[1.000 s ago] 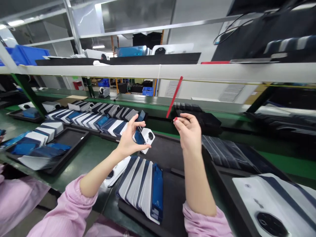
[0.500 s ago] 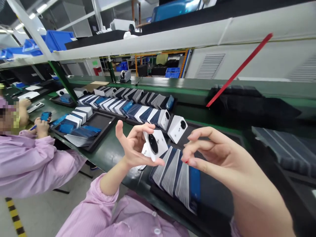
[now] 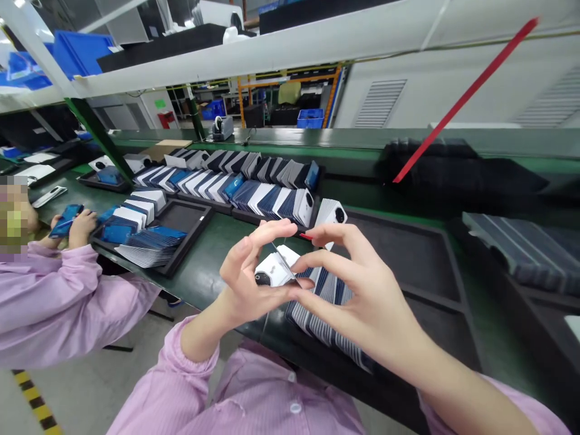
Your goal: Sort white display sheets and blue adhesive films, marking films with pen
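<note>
My left hand point(image 3: 254, 275) holds a thin phone back cover point(image 3: 284, 263) by its edges, between the fingers above and the thumb below. The cover is turned almost edge-on. From the right, my right hand point(image 3: 357, 284) meets it, with a fingertip on its face and the thumb at its lower edge. A small red piece point(image 3: 306, 236) shows at my right index fingertip; what it is, I cannot make out. Behind the held cover appears a white back cover point(image 3: 272, 269) with a black camera area. Below my right hand lies a fanned row of covers point(image 3: 317, 308), partly hidden.
Rows of white, blue and grey covers point(image 3: 212, 184) fill trays at the back. A black tray point(image 3: 408, 254) lies right, with wrapped dark pieces point(image 3: 521, 248) beyond. At left, a co-worker's hands point(image 3: 81, 226) hold a blue panel point(image 3: 66, 220). A white shelf beam point(image 3: 317, 48) crosses above.
My right hand has moved left to the cover in my left hand. The cover has turned from showing its camera side to nearly edge-on. The view has shifted slightly.
</note>
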The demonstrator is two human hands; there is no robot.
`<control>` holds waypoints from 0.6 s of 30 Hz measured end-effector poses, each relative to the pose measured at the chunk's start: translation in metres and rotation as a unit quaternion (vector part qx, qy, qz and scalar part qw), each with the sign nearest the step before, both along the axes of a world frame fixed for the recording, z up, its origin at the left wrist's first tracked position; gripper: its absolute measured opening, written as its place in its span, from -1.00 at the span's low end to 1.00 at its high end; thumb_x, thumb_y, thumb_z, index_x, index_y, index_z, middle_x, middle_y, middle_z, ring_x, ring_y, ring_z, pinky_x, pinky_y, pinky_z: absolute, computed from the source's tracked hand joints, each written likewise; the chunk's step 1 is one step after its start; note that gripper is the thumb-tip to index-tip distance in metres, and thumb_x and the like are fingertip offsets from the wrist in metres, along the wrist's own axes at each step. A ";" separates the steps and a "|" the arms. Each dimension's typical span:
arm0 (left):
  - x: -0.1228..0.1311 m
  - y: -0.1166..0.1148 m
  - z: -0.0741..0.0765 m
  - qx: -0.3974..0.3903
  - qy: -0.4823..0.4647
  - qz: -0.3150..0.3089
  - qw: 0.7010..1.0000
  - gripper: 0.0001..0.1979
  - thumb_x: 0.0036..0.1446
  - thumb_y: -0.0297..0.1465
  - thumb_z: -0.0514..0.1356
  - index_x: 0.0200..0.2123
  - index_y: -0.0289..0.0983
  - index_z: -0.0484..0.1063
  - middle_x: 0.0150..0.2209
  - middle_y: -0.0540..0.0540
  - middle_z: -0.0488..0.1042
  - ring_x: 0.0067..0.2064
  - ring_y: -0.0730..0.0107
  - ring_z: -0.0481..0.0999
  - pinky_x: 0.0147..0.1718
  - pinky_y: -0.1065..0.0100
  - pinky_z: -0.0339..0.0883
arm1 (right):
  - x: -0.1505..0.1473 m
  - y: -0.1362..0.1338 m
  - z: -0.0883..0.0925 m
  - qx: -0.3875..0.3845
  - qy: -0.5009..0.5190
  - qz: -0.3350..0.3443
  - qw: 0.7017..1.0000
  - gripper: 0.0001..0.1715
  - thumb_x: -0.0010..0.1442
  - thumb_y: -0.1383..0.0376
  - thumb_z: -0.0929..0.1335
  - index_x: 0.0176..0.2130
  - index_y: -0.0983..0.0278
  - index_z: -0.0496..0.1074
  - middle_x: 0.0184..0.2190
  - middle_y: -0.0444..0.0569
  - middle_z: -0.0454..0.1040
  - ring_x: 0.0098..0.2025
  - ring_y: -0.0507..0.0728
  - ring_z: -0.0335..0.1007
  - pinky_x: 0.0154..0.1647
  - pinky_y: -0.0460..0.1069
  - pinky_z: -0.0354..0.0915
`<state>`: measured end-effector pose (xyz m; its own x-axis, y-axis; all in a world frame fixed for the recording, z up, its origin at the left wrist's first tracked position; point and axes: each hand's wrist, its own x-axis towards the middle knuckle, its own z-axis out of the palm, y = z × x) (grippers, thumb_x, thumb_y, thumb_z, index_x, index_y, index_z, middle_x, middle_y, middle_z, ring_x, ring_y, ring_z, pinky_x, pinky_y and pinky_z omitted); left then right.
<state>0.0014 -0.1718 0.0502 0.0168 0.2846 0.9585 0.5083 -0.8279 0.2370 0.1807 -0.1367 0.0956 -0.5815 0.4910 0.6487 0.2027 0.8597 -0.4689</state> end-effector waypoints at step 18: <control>-0.004 -0.050 -0.019 -0.422 -0.150 -0.079 0.891 -0.06 -0.19 -0.39 0.54 0.28 -0.10 0.26 0.14 -0.14 0.48 0.18 0.07 0.48 0.21 0.14 0.33 | -0.005 -0.024 -0.013 0.018 -0.013 -0.014 1.000 -0.88 0.19 0.27 0.46 -0.40 0.19 0.50 -0.13 0.03 0.47 -0.08 0.26 0.45 -0.07 0.18 0.25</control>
<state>-0.0023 -0.2218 0.0314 -0.0998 0.9225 0.3728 0.2111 -0.3465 0.9140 0.1756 -0.1609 0.0827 -0.5845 0.4849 0.6506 0.2396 0.8692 -0.4325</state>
